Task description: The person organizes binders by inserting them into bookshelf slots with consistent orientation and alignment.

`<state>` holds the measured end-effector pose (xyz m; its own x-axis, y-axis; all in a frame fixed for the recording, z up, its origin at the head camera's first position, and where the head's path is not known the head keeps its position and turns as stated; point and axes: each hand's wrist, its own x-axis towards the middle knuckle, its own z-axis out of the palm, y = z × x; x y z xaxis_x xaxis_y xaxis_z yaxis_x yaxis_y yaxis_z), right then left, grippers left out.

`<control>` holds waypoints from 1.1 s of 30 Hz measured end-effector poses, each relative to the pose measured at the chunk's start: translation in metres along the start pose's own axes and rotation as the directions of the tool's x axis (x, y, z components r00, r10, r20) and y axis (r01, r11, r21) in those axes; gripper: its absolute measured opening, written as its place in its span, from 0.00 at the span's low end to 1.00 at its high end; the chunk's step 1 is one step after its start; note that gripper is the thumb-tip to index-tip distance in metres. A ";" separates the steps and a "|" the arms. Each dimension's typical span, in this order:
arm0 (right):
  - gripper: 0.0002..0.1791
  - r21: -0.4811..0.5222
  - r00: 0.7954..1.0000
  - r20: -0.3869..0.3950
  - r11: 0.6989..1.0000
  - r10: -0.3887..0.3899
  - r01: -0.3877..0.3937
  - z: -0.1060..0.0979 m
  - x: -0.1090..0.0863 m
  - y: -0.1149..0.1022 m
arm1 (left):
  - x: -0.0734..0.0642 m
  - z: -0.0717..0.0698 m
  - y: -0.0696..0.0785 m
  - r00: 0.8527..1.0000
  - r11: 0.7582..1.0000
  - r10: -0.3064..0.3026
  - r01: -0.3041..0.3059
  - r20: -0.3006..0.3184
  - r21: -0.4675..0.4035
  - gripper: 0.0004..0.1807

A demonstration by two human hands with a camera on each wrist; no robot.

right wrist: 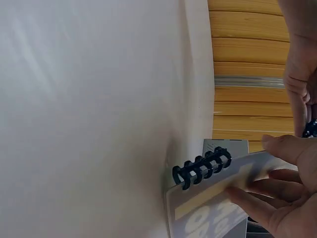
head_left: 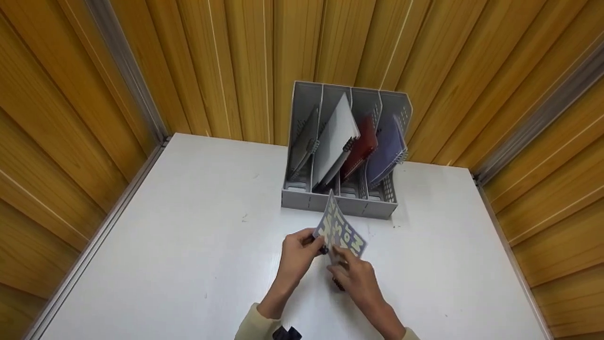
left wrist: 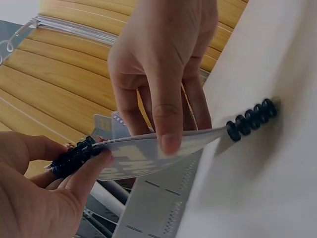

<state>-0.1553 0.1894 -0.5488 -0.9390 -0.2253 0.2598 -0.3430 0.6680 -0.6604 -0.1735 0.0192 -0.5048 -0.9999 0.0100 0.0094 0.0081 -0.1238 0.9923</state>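
Note:
A small ring-bound notebook (head_left: 347, 231) with a blue-grey cover and pale yellow letters is held tilted above the white table. My left hand (head_left: 297, 252) pinches it at a black ring binding, thumb on one side. Lower down, my right hand (head_left: 356, 276) grips the covers between thumb and fingers. A second set of black rings (left wrist: 250, 119) shows at the lower end, close to the tabletop in the left wrist view. From the right wrist view, the black rings (right wrist: 203, 166) run along the notebook's edge. The inner pages are hidden.
Behind the hands stands a grey file organizer (head_left: 339, 205) with several slots. In them lean a dark grey notebook (head_left: 304, 141), a white notebook (head_left: 332, 141), a red notebook (head_left: 361, 146) and a purple notebook (head_left: 387, 148). Wood-patterned walls (head_left: 245, 71) enclose the white table (head_left: 188, 226).

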 end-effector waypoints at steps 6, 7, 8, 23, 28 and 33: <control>0.32 0.220 0.986 -0.159 0.971 -0.054 0.089 0.006 0.006 -0.010 | -0.015 0.006 0.024 0.993 0.993 0.118 -0.118 0.007 0.021 0.12; 0.32 0.231 0.983 -0.175 0.968 -0.061 0.102 0.006 0.007 -0.012 | -0.017 0.007 0.027 0.991 0.990 0.135 -0.135 0.005 0.034 0.11; 0.31 0.236 0.979 -0.190 0.965 -0.069 0.113 0.007 0.008 -0.013 | -0.019 0.008 0.029 0.989 0.987 0.151 -0.151 0.002 0.047 0.11; 0.14 0.036 0.855 -0.466 0.961 -0.227 0.274 0.010 0.016 -0.012 | -0.021 0.024 0.045 0.933 0.918 0.358 -0.358 0.030 0.170 0.17; 0.09 -0.001 0.821 -0.541 0.977 -0.181 0.215 0.007 0.023 -0.012 | -0.016 0.033 0.049 0.870 0.802 0.482 -0.485 0.100 0.350 0.14; 0.03 0.179 0.858 -0.511 0.969 -0.054 0.168 0.004 0.027 -0.011 | -0.006 0.026 0.052 0.882 0.819 0.453 -0.470 0.130 0.330 0.15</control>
<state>-0.1767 0.1733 -0.5370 -0.7740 0.1332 0.6190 -0.4951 0.4822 -0.7228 -0.1668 0.0387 -0.4504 -0.8766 0.0813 0.4743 0.4799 0.2211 0.8490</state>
